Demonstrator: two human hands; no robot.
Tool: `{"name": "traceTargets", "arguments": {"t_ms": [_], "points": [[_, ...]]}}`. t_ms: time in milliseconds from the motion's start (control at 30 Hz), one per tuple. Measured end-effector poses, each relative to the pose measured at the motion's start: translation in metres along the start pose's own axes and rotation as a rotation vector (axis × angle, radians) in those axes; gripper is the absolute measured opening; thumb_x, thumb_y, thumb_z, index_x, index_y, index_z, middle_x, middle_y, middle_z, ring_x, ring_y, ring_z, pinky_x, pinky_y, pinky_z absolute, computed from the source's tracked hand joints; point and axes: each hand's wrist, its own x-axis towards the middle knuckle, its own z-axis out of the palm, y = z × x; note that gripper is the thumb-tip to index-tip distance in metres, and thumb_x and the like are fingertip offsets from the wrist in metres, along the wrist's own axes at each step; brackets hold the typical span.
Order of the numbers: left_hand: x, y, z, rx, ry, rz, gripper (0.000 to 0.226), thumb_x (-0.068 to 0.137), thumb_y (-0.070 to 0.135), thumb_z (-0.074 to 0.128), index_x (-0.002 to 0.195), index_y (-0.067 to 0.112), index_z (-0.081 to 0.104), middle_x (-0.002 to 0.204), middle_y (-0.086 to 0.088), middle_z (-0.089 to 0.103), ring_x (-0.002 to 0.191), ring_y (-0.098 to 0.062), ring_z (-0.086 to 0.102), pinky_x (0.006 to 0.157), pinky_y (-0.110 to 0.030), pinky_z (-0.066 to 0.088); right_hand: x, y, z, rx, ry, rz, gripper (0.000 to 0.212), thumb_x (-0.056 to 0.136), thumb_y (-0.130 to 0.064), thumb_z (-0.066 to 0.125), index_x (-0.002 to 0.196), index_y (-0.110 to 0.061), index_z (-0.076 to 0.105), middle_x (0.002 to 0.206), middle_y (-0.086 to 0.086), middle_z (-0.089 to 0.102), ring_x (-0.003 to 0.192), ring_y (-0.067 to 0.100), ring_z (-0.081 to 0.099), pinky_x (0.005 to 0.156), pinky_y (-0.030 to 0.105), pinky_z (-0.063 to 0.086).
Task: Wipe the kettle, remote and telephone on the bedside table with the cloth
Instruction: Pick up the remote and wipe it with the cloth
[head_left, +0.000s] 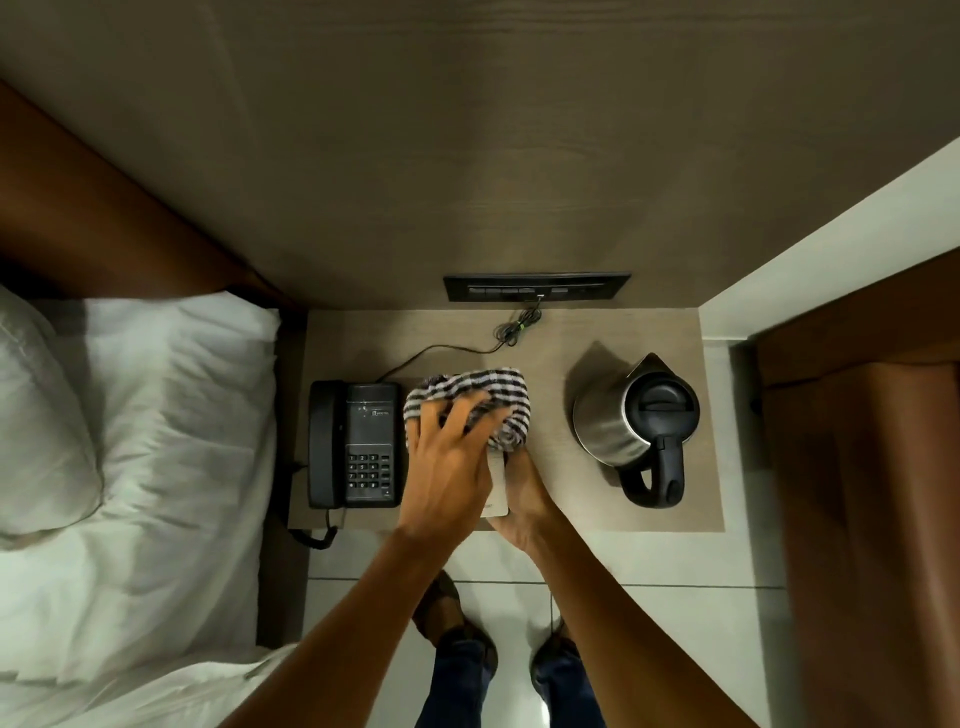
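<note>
Standing by the bed, I see both hands meet over the middle of the tabletop (561, 499), between the telephone (356, 444) on the bed side and the kettle (631, 423) on the other. The left hand (452, 467) is spread wide, fingers splayed and pressed down on the striped cloth (485, 392), which is bunched over the far end of the remote (496, 491). The right hand (519, 512) is curled around the remote's near end from below and beside it; only a pale strip of the remote shows between the two hands, and I cannot tell whether it rests on the tabletop or is lifted just off it.

From the look of it, the remote is the thing being wiped now. The main risk, I think, is the remote slipping: it sits at the near edge of the tabletop, and a hard rub toward the person could push it out of the right hand and onto the floor. Pressing through the cloth could also work the buttons. The cloth is close beside the telephone, so a wide sweep might nudge the handset off its cradle or catch the thin cable (441, 353) running behind to the wall panel (537, 287). The kettle stands well apart and seems safe for the moment.
</note>
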Motion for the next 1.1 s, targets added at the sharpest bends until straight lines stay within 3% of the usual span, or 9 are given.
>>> {"name": "traceTargets", "arguments": {"t_ms": [67,167,367,533,633,733,800,900,1100], "points": [[-0.015,0.0,0.002,-0.035,-0.002,0.001,0.046,0.093,0.021,0.044,0.134,0.029,0.063,0.146,0.0,0.054,0.14,-0.033,0.041,0.113,-0.059,0.037,-0.002,0.011,-0.003,0.077,-0.021,0.004,0.049,0.091,-0.044,0.057,0.134,-0.02,0.055,0.12,-0.003,0.082,0.112,0.013,0.078,0.092,0.031,0.064],[-0.04,0.003,0.007,-0.133,0.034,-0.052,0.04,0.095,0.023,0.047,0.128,0.025,0.067,0.138,-0.001,0.061,0.129,-0.027,0.048,0.107,-0.054,0.045,-0.001,0.016,-0.013,0.116,0.028,0.076,0.045,0.098,-0.042,0.051,0.114,-0.014,0.082,0.111,0.009,0.084,0.102,0.021,0.081,0.083,0.034,0.066],[-0.085,0.007,0.007,-0.27,0.078,-0.054,0.03,0.092,0.016,0.046,0.106,0.013,0.073,0.103,-0.002,0.069,0.087,-0.019,0.058,0.065,-0.041,0.057,0.008,0.007,-0.023,0.077,0.063,0.153,0.072,0.09,-0.078,0.058,0.114,-0.012,0.074,0.097,0.009,0.075,0.084,0.021,0.075,0.079,0.034,0.063],[-0.019,0.019,-0.012,-0.315,0.232,-0.15,0.042,0.1,0.024,0.039,0.135,0.018,0.062,0.126,-0.005,0.059,0.105,-0.014,0.042,0.084,-0.031,0.048,0.008,0.0,-0.019,0.036,0.022,0.045,0.067,0.099,-0.069,0.049,0.14,-0.02,0.068,0.142,0.019,0.065,0.124,0.034,0.067,0.105,0.047,0.053],[0.021,0.025,-0.011,-0.181,0.137,-0.119,0.048,0.1,0.018,0.041,0.145,0.021,0.058,0.145,-0.006,0.054,0.122,-0.027,0.046,0.101,-0.041,0.047,0.009,-0.003,-0.007,-0.007,0.034,0.003,0.057,0.103,-0.066,0.048,0.144,-0.031,0.066,0.153,0.008,0.062,0.14,0.026,0.061,0.122,0.046,0.04],[0.013,0.019,0.002,-0.088,-0.014,-0.057,0.047,0.1,0.013,0.053,0.145,0.024,0.058,0.151,-0.004,0.05,0.133,-0.032,0.043,0.109,-0.051,0.044,0.006,-0.002,-0.005,-0.023,0.043,-0.002,0.053,0.086,-0.065,0.07,0.128,-0.033,0.077,0.131,0.002,0.077,0.12,0.019,0.075,0.104,0.038,0.058],[-0.011,0.01,0.009,-0.083,-0.048,-0.036,0.047,0.098,0.013,0.056,0.143,0.026,0.058,0.152,-0.003,0.049,0.138,-0.032,0.041,0.111,-0.053,0.044,0.007,-0.006,-0.012,0.025,0.077,0.033,0.054,0.09,-0.057,0.064,0.129,-0.02,0.072,0.119,0.007,0.082,0.112,0.023,0.077,0.092,0.035,0.064],[-0.052,-0.001,0.014,-0.132,-0.062,-0.044,0.044,0.097,0.019,0.046,0.138,0.026,0.061,0.149,-0.004,0.052,0.134,-0.032,0.045,0.106,-0.054,0.05,0.014,-0.019,-0.01,0.016,0.071,0.121,0.072,0.099,-0.071,0.045,0.111,-0.008,0.078,0.102,0.015,0.08,0.097,0.027,0.076,0.09,0.04,0.062],[-0.086,-0.001,0.006,-0.166,0.068,0.066,0.035,0.093,0.02,0.048,0.118,0.024,0.073,0.128,0.002,0.065,0.113,-0.02,0.047,0.084,-0.044,0.056,0.023,-0.032,-0.004,0.067,0.049,0.141,0.073,0.092,-0.078,0.054,0.111,-0.01,0.071,0.095,0.01,0.067,0.082,0.02,0.065,0.079,0.031,0.056]]}}
